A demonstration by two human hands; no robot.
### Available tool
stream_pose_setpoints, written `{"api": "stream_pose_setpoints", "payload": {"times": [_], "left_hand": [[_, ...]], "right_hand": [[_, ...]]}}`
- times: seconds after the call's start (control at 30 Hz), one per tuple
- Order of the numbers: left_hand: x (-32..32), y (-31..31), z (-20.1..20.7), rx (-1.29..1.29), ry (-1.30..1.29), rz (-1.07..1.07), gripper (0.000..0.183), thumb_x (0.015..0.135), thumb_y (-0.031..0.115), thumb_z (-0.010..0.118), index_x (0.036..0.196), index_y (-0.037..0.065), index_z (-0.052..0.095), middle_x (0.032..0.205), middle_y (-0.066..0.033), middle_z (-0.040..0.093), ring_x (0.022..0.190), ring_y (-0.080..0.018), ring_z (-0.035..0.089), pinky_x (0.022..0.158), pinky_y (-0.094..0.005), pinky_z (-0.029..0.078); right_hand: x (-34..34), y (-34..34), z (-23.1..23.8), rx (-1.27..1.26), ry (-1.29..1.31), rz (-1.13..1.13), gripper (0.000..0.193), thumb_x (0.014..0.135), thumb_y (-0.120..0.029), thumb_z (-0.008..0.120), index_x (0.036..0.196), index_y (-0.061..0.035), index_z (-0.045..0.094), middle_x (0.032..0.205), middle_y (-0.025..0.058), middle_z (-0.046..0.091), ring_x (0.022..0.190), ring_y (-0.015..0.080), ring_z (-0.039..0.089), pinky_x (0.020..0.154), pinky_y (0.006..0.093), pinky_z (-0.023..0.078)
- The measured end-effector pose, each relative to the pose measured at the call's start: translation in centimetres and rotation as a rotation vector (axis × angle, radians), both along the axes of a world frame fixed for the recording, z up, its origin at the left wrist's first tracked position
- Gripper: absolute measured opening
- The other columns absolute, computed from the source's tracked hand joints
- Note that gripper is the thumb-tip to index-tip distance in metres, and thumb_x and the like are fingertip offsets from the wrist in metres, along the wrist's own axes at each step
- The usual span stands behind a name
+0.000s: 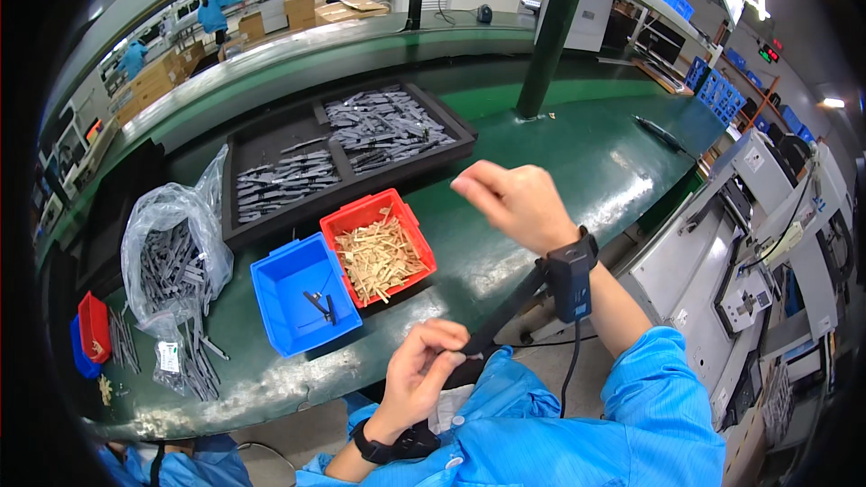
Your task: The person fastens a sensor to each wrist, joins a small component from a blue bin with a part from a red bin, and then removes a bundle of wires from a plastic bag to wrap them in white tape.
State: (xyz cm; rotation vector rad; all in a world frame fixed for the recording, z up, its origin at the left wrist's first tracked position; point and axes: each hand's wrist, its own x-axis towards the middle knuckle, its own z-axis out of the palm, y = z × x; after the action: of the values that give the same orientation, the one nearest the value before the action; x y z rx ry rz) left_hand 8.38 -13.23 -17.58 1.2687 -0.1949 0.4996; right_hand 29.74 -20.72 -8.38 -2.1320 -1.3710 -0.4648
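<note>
Just beyond the bench's near edge, my left hand [422, 377] is closed in a pinch, with thumb and fingertips together. Whatever it grips is too small to make out. My right hand [525, 206] is raised over the green bench, its fingers curled together, and their contents are hidden. A dark bar or strap [505, 308] runs between my right wrist and my left fingertips; I cannot tell whether they touch it. Nearest the hands, a red bin [421, 233] holds many small tan pieces [377, 254]. Beside it, a blue bin [281, 311] contains a few dark slender parts [319, 307].
A black divided tray [271, 149] with many grey strips lies behind the bins. Left of them sits a clear bag [144, 216] of grey parts. A dark green post [552, 41] rises from the bench [505, 257]. Grey machinery [722, 261] stands at right.
</note>
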Motion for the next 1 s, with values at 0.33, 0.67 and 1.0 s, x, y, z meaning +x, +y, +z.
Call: {"api": "stream_pose_setpoints", "payload": {"times": [0.33,0.67,1.0], "left_hand": [[3.0,-0.5,0.3,-0.721,0.067,-0.219,0.01,0.095,0.015,0.042,0.101,0.007,0.042,0.104,-0.0115,0.055,0.108,-0.0219,0.052,0.095,-0.0441,0.043],[3.9,-0.3,-1.4,-0.453,0.129,-0.235,0.025,0.089,0.007,0.055,0.111,0.004,0.044,0.097,-0.0011,0.049,0.088,-0.0094,0.05,0.08,-0.0251,0.042],[4.8,0.2,-4.6,-0.353,0.202,-0.126,0.015,0.087,0.009,0.061,0.1,0.001,0.059,0.102,-0.0013,0.057,0.095,-0.0088,0.05,0.085,-0.024,0.039]], "right_hand": [[-2.7,3.8,-0.9,-0.071,-0.08,0.124,0.018,0.086,-0.028,0.057,0.086,-0.0103,0.061,0.067,0.0069,0.063,0.06,0.0257,0.061,0.05,0.0355,0.045],[-5.6,5.5,-1.7,-0.03,-0.196,0.268,0.018,0.086,-0.026,0.058,0.08,-0.009,0.056,0.069,0.0035,0.061,0.061,0.0215,0.061,0.048,0.0328,0.045],[-7.0,6.3,-0.9,0.01,0.906,0.696,0.023,0.091,-0.023,0.053,0.097,-0.003,0.062,0.067,0.0053,0.061,0.056,0.0143,0.057,0.051,0.0255,0.045]]}}
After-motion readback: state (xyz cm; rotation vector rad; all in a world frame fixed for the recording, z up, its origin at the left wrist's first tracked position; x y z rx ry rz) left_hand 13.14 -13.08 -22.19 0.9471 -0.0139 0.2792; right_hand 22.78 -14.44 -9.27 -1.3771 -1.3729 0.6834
